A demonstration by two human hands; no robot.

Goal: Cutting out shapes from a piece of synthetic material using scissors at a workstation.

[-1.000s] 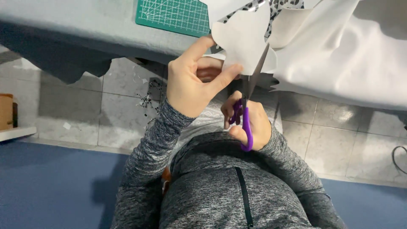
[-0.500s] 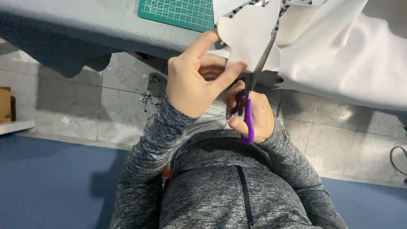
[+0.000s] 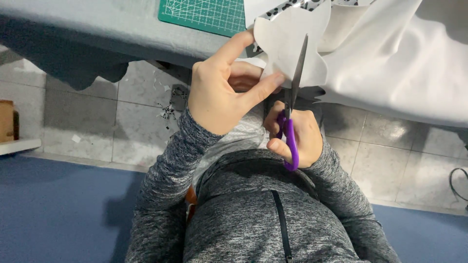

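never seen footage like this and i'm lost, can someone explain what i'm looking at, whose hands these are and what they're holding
The camera sits on a person's head and looks down, so you see their own chest, grey sleeves and two bare hands. There is no machine. The left hand pinches a white cut-out piece between thumb and fingers. The right hand holds purple-handled scissors, whose blades run up across that piece. Above is a grey table with a green cutting mat on it, and white fabric hangs over its edge at the right. Below are floor tiles with small scraps on them.
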